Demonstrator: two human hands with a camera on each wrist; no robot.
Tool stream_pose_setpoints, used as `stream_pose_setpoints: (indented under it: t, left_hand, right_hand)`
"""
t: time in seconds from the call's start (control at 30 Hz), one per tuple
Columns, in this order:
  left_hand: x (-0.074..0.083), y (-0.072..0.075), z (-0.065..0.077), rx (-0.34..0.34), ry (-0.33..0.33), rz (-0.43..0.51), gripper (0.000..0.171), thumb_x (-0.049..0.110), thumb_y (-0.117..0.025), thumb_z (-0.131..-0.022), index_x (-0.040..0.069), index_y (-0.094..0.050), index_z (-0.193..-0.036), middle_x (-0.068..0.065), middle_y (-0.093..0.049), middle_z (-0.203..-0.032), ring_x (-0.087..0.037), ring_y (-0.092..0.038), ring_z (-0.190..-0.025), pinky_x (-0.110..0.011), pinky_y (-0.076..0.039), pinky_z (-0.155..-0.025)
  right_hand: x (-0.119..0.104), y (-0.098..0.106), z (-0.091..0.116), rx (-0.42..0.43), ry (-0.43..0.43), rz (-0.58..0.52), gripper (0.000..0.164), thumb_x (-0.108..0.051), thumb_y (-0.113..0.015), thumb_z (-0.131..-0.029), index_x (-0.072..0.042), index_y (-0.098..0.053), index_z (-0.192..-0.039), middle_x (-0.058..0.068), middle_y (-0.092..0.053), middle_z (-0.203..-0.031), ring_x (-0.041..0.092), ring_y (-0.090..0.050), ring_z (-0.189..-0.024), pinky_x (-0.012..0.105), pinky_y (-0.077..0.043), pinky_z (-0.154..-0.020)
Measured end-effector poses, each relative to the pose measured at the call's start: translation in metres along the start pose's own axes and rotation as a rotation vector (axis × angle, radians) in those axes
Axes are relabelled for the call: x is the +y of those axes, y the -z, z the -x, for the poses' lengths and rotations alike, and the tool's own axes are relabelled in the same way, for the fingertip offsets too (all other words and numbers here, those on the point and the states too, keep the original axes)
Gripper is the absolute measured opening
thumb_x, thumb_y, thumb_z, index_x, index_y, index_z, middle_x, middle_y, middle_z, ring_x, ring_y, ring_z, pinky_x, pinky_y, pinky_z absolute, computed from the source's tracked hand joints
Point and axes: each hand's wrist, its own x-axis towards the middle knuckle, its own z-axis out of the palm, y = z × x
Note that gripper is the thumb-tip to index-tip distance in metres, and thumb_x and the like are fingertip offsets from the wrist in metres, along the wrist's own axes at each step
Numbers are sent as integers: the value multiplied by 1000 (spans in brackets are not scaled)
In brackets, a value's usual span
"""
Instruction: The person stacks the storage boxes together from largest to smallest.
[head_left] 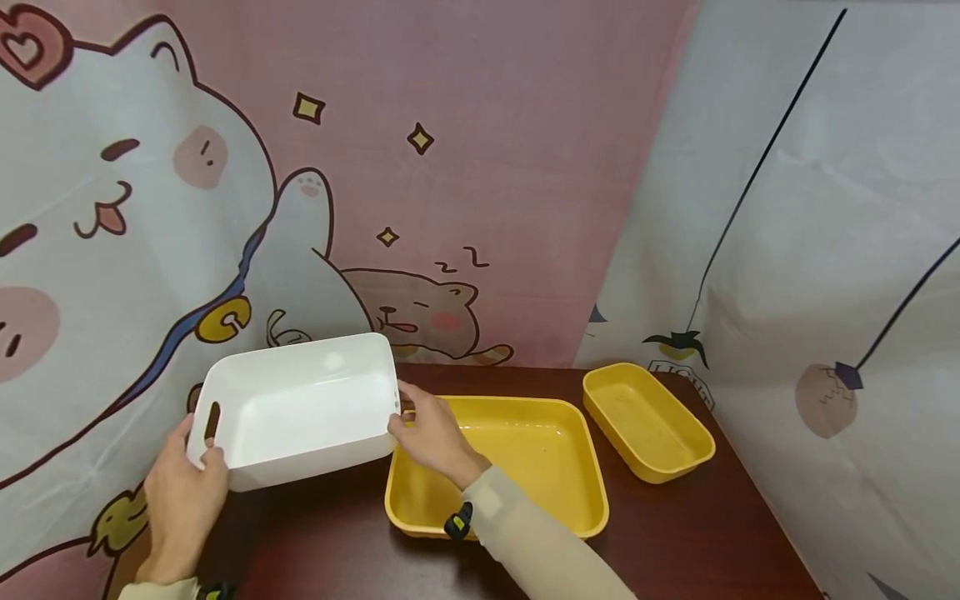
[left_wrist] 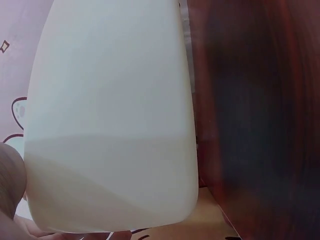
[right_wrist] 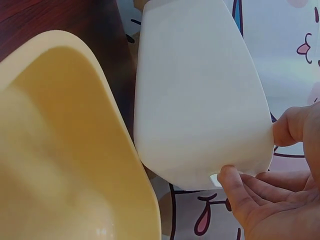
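A white rectangular plastic bin (head_left: pixel 307 408) with slot handles is held up at the left of the head view, tilted so its inside faces me. My left hand (head_left: pixel 183 504) grips its left end by the slot, thumb on the rim. At the opposite end my right hand (head_left: pixel 435 433) holds the rim, and in the right wrist view its fingers (right_wrist: pixel 235 192) curl at the handle slot. The left wrist view shows the bin's smooth outer side (left_wrist: pixel 110 100), with most of the left hand cut off. Beneath my right forearm lies a large yellow tray (head_left: pixel 540 467).
A smaller yellow bin (head_left: pixel 652 421) stands on the dark reddish-brown table (head_left: pixel 337 550), right of the large tray. Cartoon-printed cloth (head_left: pixel 525 167) hangs behind the table and along its right side.
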Motion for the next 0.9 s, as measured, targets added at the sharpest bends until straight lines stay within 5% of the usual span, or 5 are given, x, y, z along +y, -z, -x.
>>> stream_pose_setpoints:
  t: [0.43,0.9]
  left_hand:
    - [21,-3,4,-18,-37,46,69,20,-51,-114,2,-40,-180,-34,-49,-177,-64,-50,-159,-82,-41,-127]
    - [41,-11,16,-53,-106,86,69,16,-54,-112,7,-43,-180,-27,-54,-177,-58,-56,-158,-80,-47,-123]
  right_hand:
    - [3,20,7,57,42,-16,62,-17,-68,-112,-9,-57,-172,14,-73,-161,26,-83,-126,27,-69,-100]
    - [10,47,26,111,69,-8,60,-13,-69,-112,-7,-58,-170,14,-73,-161,29,-78,-135,38,-69,-107]
